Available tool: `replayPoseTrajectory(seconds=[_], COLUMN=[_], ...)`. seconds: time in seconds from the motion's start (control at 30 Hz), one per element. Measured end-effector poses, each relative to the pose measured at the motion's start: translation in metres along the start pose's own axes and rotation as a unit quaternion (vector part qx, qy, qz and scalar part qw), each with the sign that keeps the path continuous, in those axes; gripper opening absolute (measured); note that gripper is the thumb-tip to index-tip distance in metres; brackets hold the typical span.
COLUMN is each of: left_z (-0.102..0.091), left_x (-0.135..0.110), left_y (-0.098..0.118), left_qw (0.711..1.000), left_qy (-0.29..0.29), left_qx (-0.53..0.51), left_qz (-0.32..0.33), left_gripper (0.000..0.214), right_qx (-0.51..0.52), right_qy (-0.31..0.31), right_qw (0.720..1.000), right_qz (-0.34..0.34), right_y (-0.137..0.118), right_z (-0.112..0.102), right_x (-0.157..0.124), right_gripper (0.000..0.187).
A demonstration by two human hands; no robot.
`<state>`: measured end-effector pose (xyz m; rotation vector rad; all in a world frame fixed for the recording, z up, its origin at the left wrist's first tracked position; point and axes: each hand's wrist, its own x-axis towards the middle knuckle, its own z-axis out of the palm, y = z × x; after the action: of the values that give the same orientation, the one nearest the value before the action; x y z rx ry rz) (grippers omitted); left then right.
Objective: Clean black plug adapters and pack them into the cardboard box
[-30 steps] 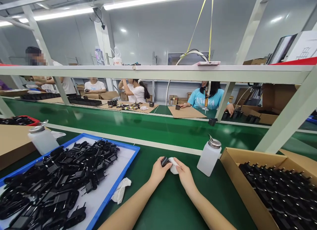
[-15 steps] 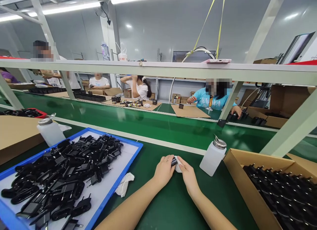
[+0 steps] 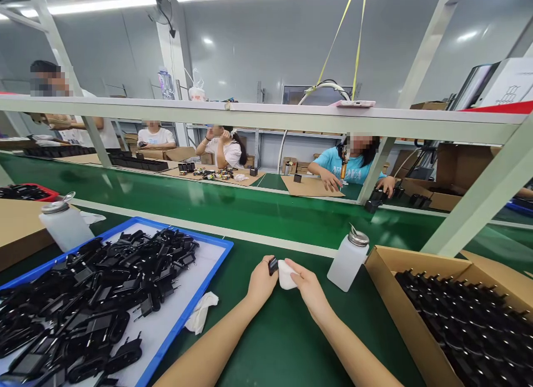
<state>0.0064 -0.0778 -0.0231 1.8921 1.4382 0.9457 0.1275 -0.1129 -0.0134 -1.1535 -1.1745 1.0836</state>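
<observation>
My left hand (image 3: 261,282) is closed around a black plug adapter (image 3: 273,265), whose end pokes out beyond the fingers. Close beside it, my right hand (image 3: 307,284) pinches a white cloth (image 3: 287,275). Both hands are just above the green work surface (image 3: 266,342). Left of them, a blue-rimmed tray (image 3: 208,271) carries a loose heap of black plug adapters (image 3: 104,303). On the right, a cardboard box (image 3: 389,315) contains rows of similar adapters (image 3: 470,326), prongs upward.
A white pump bottle (image 3: 348,262) stands between my right hand and the box; another bottle (image 3: 66,226) is behind the tray. Crumpled tissue (image 3: 201,312) lies by the tray's edge. A shelf rail (image 3: 258,114) crosses ahead. Co-workers sit across the green belt (image 3: 200,204).
The cloth and the adapter, pressed together before, are now slightly apart. My view has shifted a little to the right. Across the belt, a co-worker's hand has lowered to the cardboard.
</observation>
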Motion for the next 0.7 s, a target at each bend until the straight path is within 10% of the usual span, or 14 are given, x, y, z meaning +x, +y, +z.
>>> replayPoseTrajectory(seconds=[0.33,0.7], left_z=[0.009,0.001], left_x=[-0.018,-0.013], left_y=[0.014,0.008], left_qw=[0.989,0.994], left_qy=[-0.046,-0.094], left_qx=[-0.033,-0.012], left_qz=[0.138,0.047], left_gripper=[0.031,0.032], right_qx=[0.032,-0.059], right_qy=[0.103,0.066], right_qw=[0.994,0.996], right_qz=[0.0,-0.018], right_y=[0.012,0.005], right_z=[-0.008,0.018], right_x=[0.003,-0.021], right_gripper=[0.046,0.051])
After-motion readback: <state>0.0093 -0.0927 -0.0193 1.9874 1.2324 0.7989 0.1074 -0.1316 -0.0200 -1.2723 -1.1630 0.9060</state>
